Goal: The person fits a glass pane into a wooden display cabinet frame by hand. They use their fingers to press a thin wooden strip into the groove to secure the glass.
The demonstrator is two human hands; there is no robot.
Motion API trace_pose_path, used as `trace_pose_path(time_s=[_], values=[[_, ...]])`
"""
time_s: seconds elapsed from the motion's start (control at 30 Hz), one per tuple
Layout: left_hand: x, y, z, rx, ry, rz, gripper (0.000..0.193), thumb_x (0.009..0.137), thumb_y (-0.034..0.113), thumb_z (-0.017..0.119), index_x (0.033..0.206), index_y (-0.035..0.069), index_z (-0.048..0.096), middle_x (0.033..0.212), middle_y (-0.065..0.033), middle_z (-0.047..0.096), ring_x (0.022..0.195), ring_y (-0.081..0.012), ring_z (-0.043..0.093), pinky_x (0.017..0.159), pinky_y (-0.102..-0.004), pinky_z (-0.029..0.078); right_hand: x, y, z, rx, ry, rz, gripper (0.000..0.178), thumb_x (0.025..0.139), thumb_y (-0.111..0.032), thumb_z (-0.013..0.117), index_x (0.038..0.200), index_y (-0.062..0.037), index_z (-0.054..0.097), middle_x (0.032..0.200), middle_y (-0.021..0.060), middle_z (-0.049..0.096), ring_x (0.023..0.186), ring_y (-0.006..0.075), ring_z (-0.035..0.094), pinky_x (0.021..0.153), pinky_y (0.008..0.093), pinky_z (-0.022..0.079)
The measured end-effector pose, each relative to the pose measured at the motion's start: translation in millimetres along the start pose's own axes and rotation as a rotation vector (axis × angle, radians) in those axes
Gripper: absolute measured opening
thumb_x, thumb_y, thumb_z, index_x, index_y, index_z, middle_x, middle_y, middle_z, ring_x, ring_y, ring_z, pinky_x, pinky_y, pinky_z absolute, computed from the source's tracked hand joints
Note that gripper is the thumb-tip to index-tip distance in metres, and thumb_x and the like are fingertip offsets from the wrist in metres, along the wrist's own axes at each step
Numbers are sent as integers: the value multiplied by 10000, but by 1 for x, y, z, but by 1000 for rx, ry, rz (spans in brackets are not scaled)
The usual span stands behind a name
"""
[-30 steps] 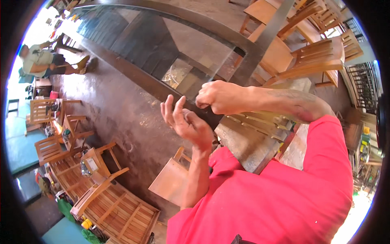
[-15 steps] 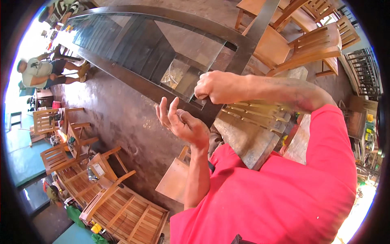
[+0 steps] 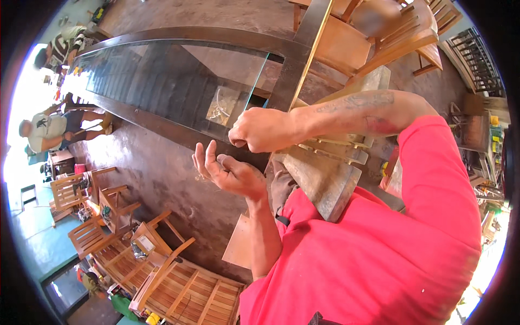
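Observation:
In front of me lies a long dark wooden frame [image 3: 128, 112] with a clear glass pane [image 3: 179, 92] set inside it. A gap shows between the pane's right edge and the frame's end piece. My right hand [image 3: 265, 130] is closed in a fist over the frame's near right corner; whatever its fingers hold is hidden. Just below it and slightly left, my left hand [image 3: 230, 176] is turned palm up beside the frame's near rail. Its fingers are apart and loosely bent, with nothing visible in them.
A thick wooden plank [image 3: 325, 184] juts out close to my waist, with a slatted wooden piece [image 3: 336, 151] beside it. Wooden chairs [image 3: 395, 43] stand at the far right, and a slatted bench [image 3: 184, 287] at the lower left. Two people [image 3: 49, 130] are at the far left.
The view has turned, so the frame lies flatter across it. Both hands appear further left and slightly lower; the right hand stays a fist and the left stays palm up.

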State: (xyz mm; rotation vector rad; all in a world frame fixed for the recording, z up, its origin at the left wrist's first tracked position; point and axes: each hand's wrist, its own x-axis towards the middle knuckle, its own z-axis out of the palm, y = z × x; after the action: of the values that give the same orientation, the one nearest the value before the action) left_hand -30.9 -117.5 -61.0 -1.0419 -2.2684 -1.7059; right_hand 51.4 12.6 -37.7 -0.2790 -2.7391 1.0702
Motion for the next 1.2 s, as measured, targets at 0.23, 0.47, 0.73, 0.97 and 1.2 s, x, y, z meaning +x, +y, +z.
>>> trace_pose_path(time_s=[0.23,0.47,0.73,0.97,1.2], values=[[-5,-5,-5,53,27,37,347,919,18,442,1164,-47,680,1389,-173,565,1370,-301,470,1147,-459,360,9,14,-9,-96,-112,-249,73,724,-61,658,788,-29,641,769,144,660,822,351,663,744,454,519],[-7,-9,-3,68,42,90,365,890,0,442,1156,-32,690,1365,-191,577,1348,-317,490,1131,-471,374,-5,14,1,-326,8,-349,85,728,-74,669,804,-37,659,800,119,680,878,339,678,807,441,541],[0,-5,-4,138,99,165,376,858,-29,442,1124,-17,708,1302,-195,621,1292,-336,528,1107,-488,393,-3,-10,-24,-81,-41,26,168,898,-201,708,935,-45,757,827,173,733,810,362,706,734,470,541],[-5,-9,3,96,72,159,376,856,-53,446,1128,18,697,1336,-161,619,1333,-367,495,1117,-530,372,-4,4,-9,-4,2,52,175,729,-58,609,822,-71,756,769,137,727,738,332,696,683,431,531],[1,-5,-1,32,-14,103,373,866,-45,471,1163,13,689,1368,-158,602,1356,-377,480,1130,-539,374,-1,10,2,73,70,44,154,741,-66,613,841,-69,731,811,133,720,773,356,691,695,433,526]])
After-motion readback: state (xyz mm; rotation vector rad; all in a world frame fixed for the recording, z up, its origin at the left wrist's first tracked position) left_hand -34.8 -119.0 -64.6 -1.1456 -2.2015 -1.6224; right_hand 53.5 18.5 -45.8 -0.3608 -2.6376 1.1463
